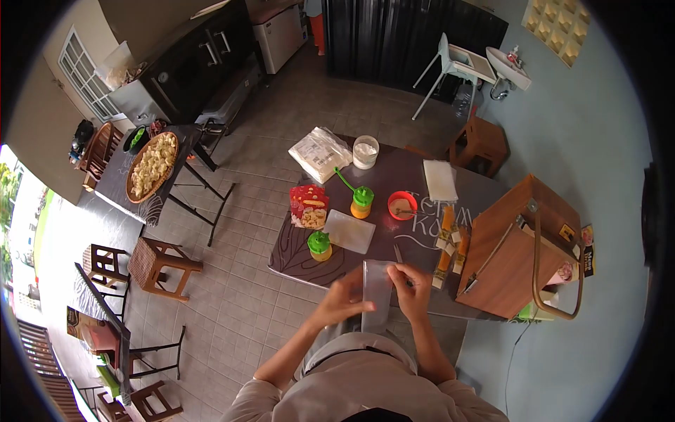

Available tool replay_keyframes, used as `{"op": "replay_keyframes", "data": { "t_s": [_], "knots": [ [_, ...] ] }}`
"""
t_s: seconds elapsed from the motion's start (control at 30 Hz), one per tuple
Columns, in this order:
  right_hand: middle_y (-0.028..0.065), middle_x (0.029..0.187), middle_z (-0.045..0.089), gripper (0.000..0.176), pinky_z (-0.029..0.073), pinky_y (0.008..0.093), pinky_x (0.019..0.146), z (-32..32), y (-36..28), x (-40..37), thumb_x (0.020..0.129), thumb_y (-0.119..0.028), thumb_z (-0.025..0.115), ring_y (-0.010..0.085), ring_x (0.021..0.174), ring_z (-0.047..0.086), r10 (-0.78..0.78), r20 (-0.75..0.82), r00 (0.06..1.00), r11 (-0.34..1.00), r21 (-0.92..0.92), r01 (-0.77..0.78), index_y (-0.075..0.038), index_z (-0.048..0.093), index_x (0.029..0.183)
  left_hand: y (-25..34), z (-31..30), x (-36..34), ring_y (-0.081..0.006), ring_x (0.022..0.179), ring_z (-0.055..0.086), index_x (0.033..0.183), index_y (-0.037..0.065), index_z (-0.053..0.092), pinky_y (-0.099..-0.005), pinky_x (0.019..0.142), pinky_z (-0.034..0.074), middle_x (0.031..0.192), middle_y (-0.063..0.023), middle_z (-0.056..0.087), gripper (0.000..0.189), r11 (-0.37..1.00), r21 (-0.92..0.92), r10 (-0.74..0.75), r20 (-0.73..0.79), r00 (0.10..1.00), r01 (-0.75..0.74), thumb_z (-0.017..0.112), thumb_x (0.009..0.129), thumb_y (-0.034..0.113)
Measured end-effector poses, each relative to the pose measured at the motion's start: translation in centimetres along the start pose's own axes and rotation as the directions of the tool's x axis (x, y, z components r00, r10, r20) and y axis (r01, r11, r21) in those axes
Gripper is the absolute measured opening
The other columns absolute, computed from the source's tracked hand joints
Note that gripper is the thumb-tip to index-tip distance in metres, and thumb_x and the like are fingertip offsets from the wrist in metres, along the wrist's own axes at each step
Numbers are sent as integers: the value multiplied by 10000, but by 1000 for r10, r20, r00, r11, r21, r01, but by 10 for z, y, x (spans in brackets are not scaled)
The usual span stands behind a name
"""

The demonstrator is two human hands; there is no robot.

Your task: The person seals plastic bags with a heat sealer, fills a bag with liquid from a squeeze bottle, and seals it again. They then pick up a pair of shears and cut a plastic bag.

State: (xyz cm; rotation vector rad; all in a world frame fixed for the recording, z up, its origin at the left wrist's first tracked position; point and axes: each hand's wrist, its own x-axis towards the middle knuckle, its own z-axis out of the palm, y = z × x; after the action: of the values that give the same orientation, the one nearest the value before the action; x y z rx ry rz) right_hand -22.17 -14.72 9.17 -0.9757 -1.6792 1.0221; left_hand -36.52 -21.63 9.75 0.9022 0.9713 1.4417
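A clear plastic bag [377,295] hangs upright between my hands at the front edge of the dark table. My right hand [411,287] pinches its top right corner. My left hand [342,299] is at the bag's left side, slightly blurred, fingers apart with the thumb across the plastic; whether it grips the bag is unclear. Just beyond are a pair of scissors or similar metal tool [398,253], a white tray [349,232] and a green-topped bottle [320,246]. Farther back stand another green-topped bottle [362,202] and a red bowl [402,205] with powder and a spoon.
A wooden box [517,246] with a curved handle stands at the table's right, beside yellow packs [448,246]. Plastic packs [320,155] and a white tub [365,152] are at the back. Stools [162,266] and a side table with a food basket [152,166] are left. A person [316,28] stands far back.
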Motion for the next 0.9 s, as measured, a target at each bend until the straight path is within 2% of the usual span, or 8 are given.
{"op": "replay_keyframes", "data": {
  "t_s": [0.07,0.13,0.23,0.47,0.57,0.67,0.77,0.9],
  "knots": [
    [30,631,580,155,370,198,481,3,9,-4,821,-106,589,56,536,494,-1,6,1000,999,42,1,38,614,770,-9,6,-8,-112,919,545,1034,-30,579,-297,826,444,936,-74,622,416,998,49,-44,45,998,42,717,724,211],
    [32,645,581,149,369,197,482,7,16,-7,836,-109,573,66,540,503,99,-28,995,971,221,-90,30,609,798,-29,5,-16,-107,866,570,1015,-30,588,-273,775,465,916,-76,628,345,960,140,-253,75,965,241,690,749,165],
    [33,652,581,153,361,192,482,8,13,-8,849,-118,556,73,537,508,128,-17,992,951,286,-118,23,603,812,-45,3,-22,-103,778,593,982,-34,599,-245,707,476,857,-71,638,263,943,39,-331,79,940,329,651,778,123],
    [33,664,584,169,354,188,485,14,13,-11,852,-131,552,77,534,513,171,-15,985,948,275,-160,23,602,804,-54,-4,-24,-102,710,601,910,-42,618,-240,670,486,779,-68,640,188,950,65,-305,-1,952,305,634,787,101],
    [32,667,586,170,355,190,481,14,16,-11,853,-133,552,77,535,514,120,-1,993,960,256,-115,21,604,805,-53,-6,-24,-101,701,601,878,-39,623,-247,668,489,766,-60,640,183,932,168,-321,-35,946,323,645,779,113],
    [29,669,585,168,356,192,480,16,15,-11,853,-132,552,76,530,511,122,-19,992,965,236,-114,22,604,809,-52,-6,-26,-96,682,596,864,-36,626,-245,646,482,737,-54,639,189,948,222,-229,-25,973,229,650,776,129],
    [27,668,583,167,358,189,482,20,16,-13,854,-132,552,73,527,508,141,-48,989,969,209,-128,22,606,817,-57,-8,-28,-88,668,589,859,-30,630,-241,629,476,710,-43,635,192,928,276,-254,-28,967,252,654,769,137],
    [13,657,563,143,344,194,452,33,25,-17,858,-110,540,67,507,487,56,-202,978,992,124,-31,13,606,828,-56,-8,-29,-83,645,580,851,-18,634,-247,607,472,707,-41,636,185,928,275,-244,-55,968,250,664,748,133]
  ]
}}
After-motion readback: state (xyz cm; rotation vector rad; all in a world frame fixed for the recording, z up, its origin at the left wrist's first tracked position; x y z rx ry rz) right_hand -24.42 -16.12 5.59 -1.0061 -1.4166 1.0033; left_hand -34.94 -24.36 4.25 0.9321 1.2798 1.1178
